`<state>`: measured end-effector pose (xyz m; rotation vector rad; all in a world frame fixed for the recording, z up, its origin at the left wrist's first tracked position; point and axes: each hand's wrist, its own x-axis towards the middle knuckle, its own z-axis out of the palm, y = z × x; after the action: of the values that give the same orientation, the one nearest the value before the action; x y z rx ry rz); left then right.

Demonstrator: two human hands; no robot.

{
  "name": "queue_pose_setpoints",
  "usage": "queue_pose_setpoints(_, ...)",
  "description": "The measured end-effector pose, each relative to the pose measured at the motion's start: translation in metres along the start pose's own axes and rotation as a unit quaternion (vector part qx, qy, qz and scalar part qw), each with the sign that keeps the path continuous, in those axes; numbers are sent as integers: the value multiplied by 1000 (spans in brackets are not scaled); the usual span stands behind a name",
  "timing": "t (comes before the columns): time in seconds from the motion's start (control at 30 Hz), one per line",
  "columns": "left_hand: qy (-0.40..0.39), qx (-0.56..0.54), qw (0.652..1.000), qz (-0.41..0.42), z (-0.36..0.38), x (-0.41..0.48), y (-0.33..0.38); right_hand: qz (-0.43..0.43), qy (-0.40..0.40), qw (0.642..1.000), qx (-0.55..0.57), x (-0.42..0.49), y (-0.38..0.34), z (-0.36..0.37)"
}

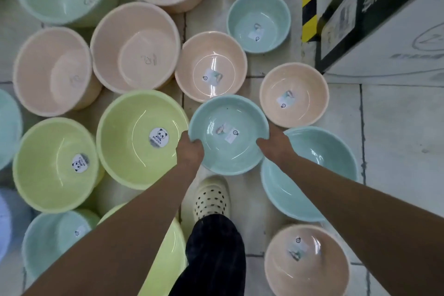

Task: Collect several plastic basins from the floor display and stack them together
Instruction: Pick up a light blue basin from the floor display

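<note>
1. Fingers (195, 143) of the left hand (189, 151) curl over the near-left rim of a small teal basin (228, 134); the right hand (276, 144) clamps the near-right rim the same way. Both hands grasp this one basin, which sits between them, apparently lifted just above the floor (396, 127), over the shoe (211, 197).
2. Largest nearby: two green basins (141, 139) to the left, one touching the held basin's rim, and a big teal basin (310, 175) just right, partly under the right forearm.
3. Mid-sized: peach tubs (134, 48) farther off.
4. Smallest: peach basins (211, 66) just beyond the held one, another (294, 95) beside it, and a second small teal basin (259, 21) farther back.
5. Step in hand, as I judge it: picking up one basin; no stack is visible yet.
6. Next move calls for carrying it level to a same-sized basin, probably a small peach one, centring it above and lowering until it nests.
</note>
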<state>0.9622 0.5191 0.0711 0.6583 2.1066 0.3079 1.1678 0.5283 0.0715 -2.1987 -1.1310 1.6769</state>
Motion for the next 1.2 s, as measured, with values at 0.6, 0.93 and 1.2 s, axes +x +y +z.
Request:
queue_pose_setpoints(0.6, 49, 22, 998, -13, 32, 41, -42, 35, -15, 998, -40, 74, 15, 41)
queue_pose_setpoints(0.93, -12, -77, 996, -39, 20, 40, -37, 22, -13, 1000, 10, 54, 26, 29)
queue_pose_setpoints(1.2, -52, -36, 996, 60, 8, -25, 56, 63, 68, 996, 7, -17, -12, -60)
